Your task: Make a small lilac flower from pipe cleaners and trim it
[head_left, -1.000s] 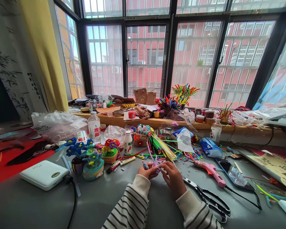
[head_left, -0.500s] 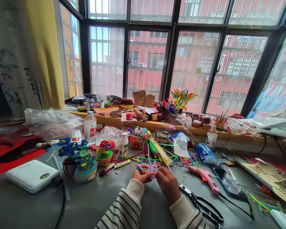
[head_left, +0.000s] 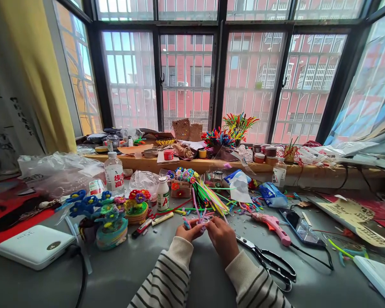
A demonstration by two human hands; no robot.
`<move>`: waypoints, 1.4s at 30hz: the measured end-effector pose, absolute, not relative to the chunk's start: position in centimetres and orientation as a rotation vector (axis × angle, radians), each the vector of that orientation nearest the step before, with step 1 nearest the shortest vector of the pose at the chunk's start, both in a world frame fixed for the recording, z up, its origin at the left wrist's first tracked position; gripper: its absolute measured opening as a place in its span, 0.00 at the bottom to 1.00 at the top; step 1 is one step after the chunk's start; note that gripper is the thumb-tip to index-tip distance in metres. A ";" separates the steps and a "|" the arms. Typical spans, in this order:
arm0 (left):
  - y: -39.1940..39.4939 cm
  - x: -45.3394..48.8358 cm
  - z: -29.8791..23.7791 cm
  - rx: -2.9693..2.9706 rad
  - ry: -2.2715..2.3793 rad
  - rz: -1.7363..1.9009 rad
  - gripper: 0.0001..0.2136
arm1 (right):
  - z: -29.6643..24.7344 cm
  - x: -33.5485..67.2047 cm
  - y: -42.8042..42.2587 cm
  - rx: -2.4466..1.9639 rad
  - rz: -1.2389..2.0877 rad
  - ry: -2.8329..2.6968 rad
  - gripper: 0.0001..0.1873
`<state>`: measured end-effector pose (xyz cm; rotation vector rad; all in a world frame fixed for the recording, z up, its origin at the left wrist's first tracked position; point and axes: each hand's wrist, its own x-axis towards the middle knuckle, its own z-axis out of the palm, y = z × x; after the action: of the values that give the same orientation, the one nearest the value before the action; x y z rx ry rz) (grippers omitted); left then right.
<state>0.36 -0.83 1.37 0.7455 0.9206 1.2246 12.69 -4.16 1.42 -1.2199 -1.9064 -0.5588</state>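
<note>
Between my two hands is a small looped shape of light purple pipe cleaners [head_left: 202, 219], with one long stem rising out of it. My left hand [head_left: 188, 231] pinches its left side, and a blue-and-pink pipe cleaner piece [head_left: 186, 223] shows by those fingers. Fingertips of my right hand [head_left: 223, 238] close on the shape's right side; exactly how they grip is partly hidden. Just beyond lies a bundle of coloured pipe cleaners [head_left: 211, 196]. Black-handled scissors [head_left: 269, 261] rest to the right of my right hand.
A pink glue gun [head_left: 274, 229] and a phone [head_left: 301, 226] lie at the right. Pipe-cleaner flower pots [head_left: 111, 229], a small white bottle [head_left: 163, 194] and a marker [head_left: 141, 228] stand or lie at the left. A white power bank [head_left: 35, 246] with a black cable is farther left.
The view has shifted slightly, so most things sit a little farther left in the picture. Both hands still hold the purple shape, with only slight finger movement.
</note>
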 end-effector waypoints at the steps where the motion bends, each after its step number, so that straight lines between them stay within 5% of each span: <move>1: -0.8 0.4 1.4 0.747 0.924 1.240 0.19 | 1.3 12.6 -4.0 -1.216 -0.578 -1.913 0.10; 13: -0.6 0.9 0.9 0.888 1.003 1.433 0.14 | 1.3 11.9 -3.5 -1.224 -0.515 -1.944 0.10; 30: -2.1 0.5 2.1 1.753 1.217 1.594 0.04 | 1.4 11.3 -3.4 -1.243 0.555 -1.417 0.10; 36: -1.6 0.7 1.9 1.508 1.061 1.553 0.04 | 0.6 11.5 -2.5 -1.197 0.880 -1.336 0.17; 42: -1.2 0.5 1.9 1.127 0.944 1.488 0.09 | 1.4 12.5 -2.8 -1.137 0.840 -1.443 0.18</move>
<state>0.54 -1.25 1.87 1.1272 0.9440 1.4885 12.51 -2.80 1.36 -1.1372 -1.4429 0.8399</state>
